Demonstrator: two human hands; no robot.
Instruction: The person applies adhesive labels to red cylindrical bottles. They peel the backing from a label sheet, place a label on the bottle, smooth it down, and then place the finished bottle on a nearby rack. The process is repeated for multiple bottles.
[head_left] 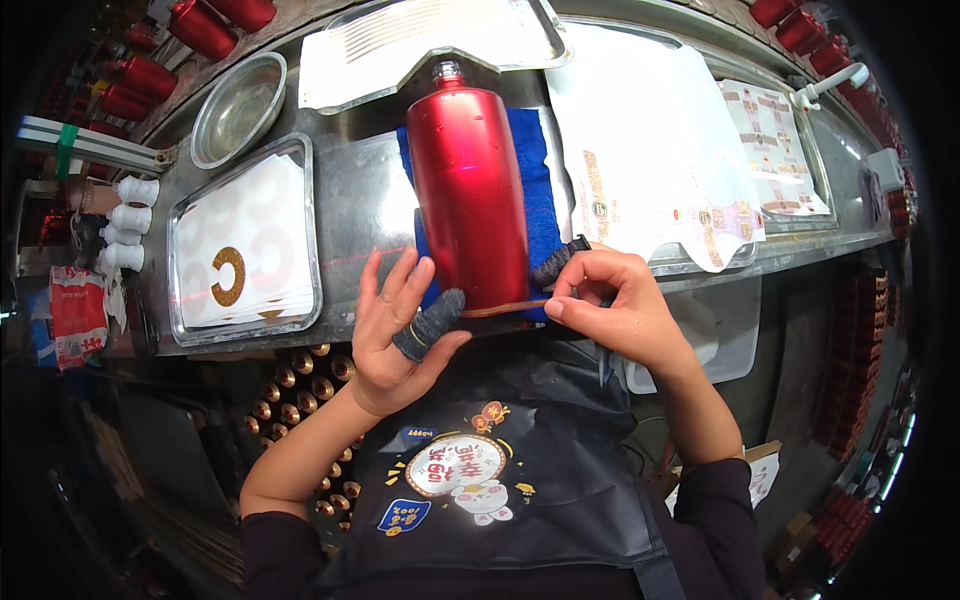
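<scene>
Bottle [467, 190] on cloth [535, 180], between tray [190, 270] at left and label sheets [650, 140] at right.

one red bottle [467, 190] lies on one blue cloth [537, 180]; one round metal bowl [238, 108], two metal trays [242, 240], three white caps [128, 220], two hands [395, 330].
</scene>
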